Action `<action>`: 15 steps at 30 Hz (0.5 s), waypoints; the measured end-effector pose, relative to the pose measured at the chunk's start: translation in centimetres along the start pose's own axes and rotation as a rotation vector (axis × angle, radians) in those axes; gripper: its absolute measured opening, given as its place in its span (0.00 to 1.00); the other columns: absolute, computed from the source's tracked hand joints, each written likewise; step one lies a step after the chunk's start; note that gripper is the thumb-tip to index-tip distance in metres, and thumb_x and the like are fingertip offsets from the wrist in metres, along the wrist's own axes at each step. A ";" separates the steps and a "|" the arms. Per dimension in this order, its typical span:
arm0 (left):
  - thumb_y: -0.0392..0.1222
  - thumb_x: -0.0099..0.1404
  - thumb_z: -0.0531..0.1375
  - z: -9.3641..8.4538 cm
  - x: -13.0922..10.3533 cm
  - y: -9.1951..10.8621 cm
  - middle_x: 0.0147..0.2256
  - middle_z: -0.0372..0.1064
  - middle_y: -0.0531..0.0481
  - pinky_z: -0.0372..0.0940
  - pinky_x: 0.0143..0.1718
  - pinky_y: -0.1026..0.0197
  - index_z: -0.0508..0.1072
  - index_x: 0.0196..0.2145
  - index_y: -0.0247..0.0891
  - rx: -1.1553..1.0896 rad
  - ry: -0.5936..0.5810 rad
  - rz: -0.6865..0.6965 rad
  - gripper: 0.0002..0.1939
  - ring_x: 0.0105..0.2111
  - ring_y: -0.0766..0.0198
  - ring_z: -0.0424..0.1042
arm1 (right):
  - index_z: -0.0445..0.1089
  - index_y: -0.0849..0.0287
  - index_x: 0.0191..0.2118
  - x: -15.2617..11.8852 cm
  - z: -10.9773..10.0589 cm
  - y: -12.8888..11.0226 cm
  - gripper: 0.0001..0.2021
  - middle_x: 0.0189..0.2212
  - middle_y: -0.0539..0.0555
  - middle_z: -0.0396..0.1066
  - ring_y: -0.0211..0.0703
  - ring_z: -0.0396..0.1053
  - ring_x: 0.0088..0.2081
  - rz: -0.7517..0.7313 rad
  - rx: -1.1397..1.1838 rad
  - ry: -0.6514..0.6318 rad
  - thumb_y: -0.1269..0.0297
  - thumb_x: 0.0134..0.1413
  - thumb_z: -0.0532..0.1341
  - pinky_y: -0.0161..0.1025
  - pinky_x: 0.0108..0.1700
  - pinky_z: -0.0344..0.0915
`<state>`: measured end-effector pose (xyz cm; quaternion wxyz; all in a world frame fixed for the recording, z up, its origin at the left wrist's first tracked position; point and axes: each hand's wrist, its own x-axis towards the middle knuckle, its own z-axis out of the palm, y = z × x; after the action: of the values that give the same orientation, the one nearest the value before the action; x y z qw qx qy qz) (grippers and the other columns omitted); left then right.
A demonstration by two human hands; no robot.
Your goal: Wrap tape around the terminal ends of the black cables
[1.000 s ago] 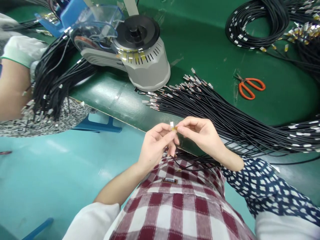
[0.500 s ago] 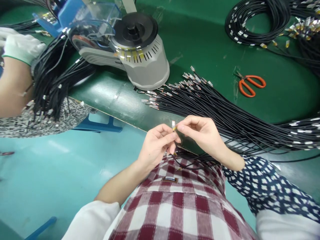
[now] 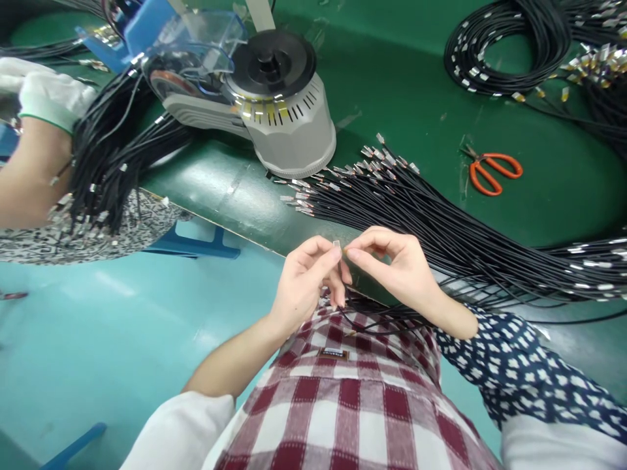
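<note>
Left hand's [image 3: 306,281] thumb [image 3: 327,262] raised, pinching connector [image 3: 336,244] near table edge [image 3: 235,230], right hand [image 3: 392,261] pinching yellowish bit [image 3: 345,250]

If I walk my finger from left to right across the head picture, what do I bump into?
A co-worker's gloved hand → blue stool → left hand holding a cable tip → right hand → orange-handled cutters.

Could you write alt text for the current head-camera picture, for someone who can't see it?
A person's bare left hand pinches a pale cable end, the right hand something yellowish beside it. Beyond, on a green table, are black cables, orange-handled cutters and a gray machine.
</note>
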<state>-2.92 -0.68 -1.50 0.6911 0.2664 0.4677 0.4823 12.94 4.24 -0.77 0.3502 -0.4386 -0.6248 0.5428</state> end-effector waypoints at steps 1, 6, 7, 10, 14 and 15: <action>0.48 0.64 0.63 0.0 0.0 0.0 0.22 0.72 0.54 0.61 0.13 0.69 0.65 0.31 0.38 -0.004 0.000 0.002 0.14 0.13 0.67 0.70 | 0.77 0.59 0.29 0.0 0.0 0.0 0.05 0.28 0.52 0.76 0.38 0.68 0.29 0.017 0.017 -0.007 0.65 0.54 0.66 0.37 0.31 0.64; 0.48 0.63 0.64 0.1 0.0 0.1 0.23 0.72 0.53 0.61 0.12 0.69 0.67 0.32 0.37 -0.042 -0.015 0.000 0.13 0.13 0.66 0.70 | 0.77 0.60 0.29 0.2 -0.1 0.2 0.08 0.28 0.53 0.76 0.40 0.71 0.31 0.119 0.153 -0.040 0.61 0.53 0.67 0.38 0.36 0.67; 0.48 0.63 0.64 0.1 0.0 0.2 0.23 0.73 0.53 0.62 0.13 0.69 0.67 0.32 0.37 -0.051 -0.023 0.002 0.13 0.13 0.66 0.71 | 0.77 0.60 0.29 0.2 -0.1 0.3 0.08 0.28 0.53 0.76 0.40 0.71 0.31 0.122 0.164 -0.039 0.62 0.52 0.67 0.38 0.36 0.67; 0.48 0.64 0.63 0.1 0.0 0.2 0.23 0.73 0.52 0.62 0.12 0.68 0.66 0.32 0.37 -0.054 -0.040 0.009 0.13 0.13 0.65 0.71 | 0.76 0.61 0.28 0.2 -0.1 0.2 0.07 0.27 0.53 0.76 0.40 0.71 0.31 0.110 0.166 -0.035 0.63 0.52 0.67 0.37 0.35 0.67; 0.47 0.65 0.63 -0.1 0.1 -0.1 0.22 0.72 0.54 0.60 0.11 0.70 0.67 0.33 0.37 -0.012 -0.032 0.038 0.12 0.12 0.67 0.70 | 0.77 0.61 0.28 0.2 -0.1 0.3 0.06 0.27 0.52 0.76 0.39 0.71 0.31 0.088 0.136 -0.027 0.64 0.52 0.67 0.36 0.35 0.66; 0.46 0.65 0.63 -0.1 0.1 -0.1 0.22 0.72 0.54 0.60 0.11 0.71 0.67 0.33 0.36 -0.008 -0.034 0.046 0.12 0.12 0.67 0.70 | 0.77 0.61 0.28 0.2 -0.1 0.3 0.06 0.27 0.52 0.76 0.38 0.71 0.31 0.087 0.142 -0.029 0.64 0.52 0.67 0.36 0.35 0.67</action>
<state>-2.94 -0.64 -1.71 0.6887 0.2825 0.4478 0.4954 13.05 4.45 -1.09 0.3473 -0.4315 -0.5703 0.6066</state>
